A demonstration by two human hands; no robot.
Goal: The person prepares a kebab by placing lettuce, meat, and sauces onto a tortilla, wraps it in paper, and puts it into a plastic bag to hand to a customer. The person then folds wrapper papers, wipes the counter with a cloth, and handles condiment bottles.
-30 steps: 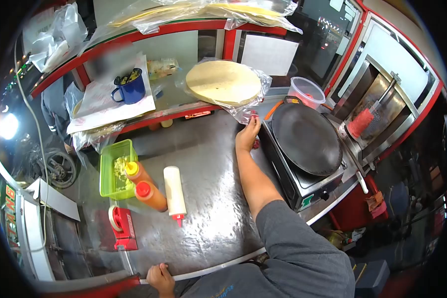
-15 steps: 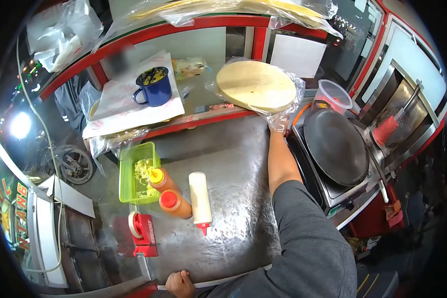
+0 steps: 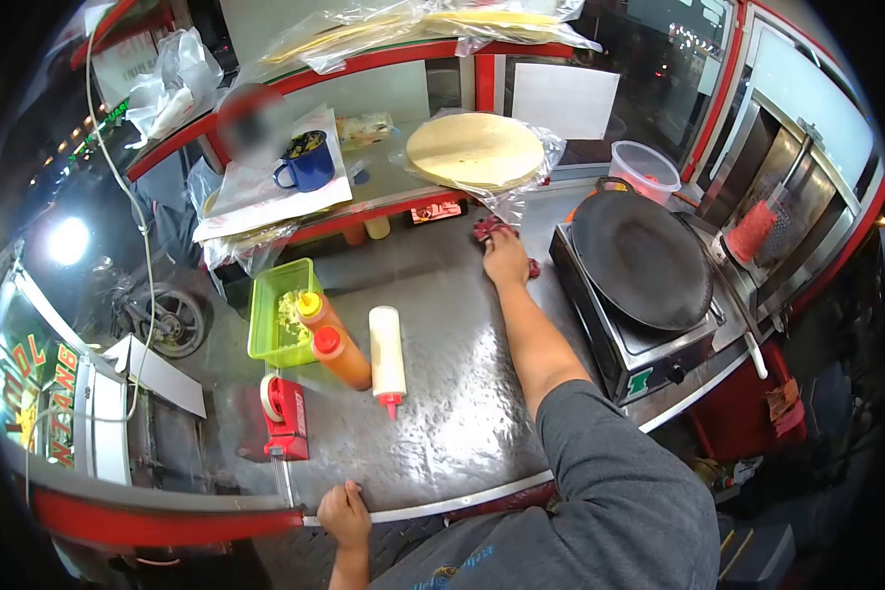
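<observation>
My right hand (image 3: 504, 258) is closed over a crumpled dark red cloth (image 3: 493, 229) on the far part of the metal counter (image 3: 442, 344). The cloth shows on both sides of my fingers. Just beyond it lies a stack of round flatbreads (image 3: 475, 150) on clear plastic. My left hand (image 3: 344, 513) rests in a loose fist at the counter's near edge, and I see nothing in it. In front of that hand stands a red tape dispenser (image 3: 285, 418). A white squeeze bottle (image 3: 387, 354) with a red tip lies on the counter between my hands.
Right of my arm is a round black griddle (image 3: 643, 260) on a metal stove. Two orange sauce bottles (image 3: 340, 356) lean by a green tub (image 3: 282, 313) of chopped pale food. A blue mug (image 3: 307, 162) sits on paper behind. Meat on a vertical spit (image 3: 752, 234) is far right.
My right hand has drawn back from beside the plastic under the flatbreads, and the red cloth now shows under it. The whole view has shifted, with more of the counter's near edge visible.
</observation>
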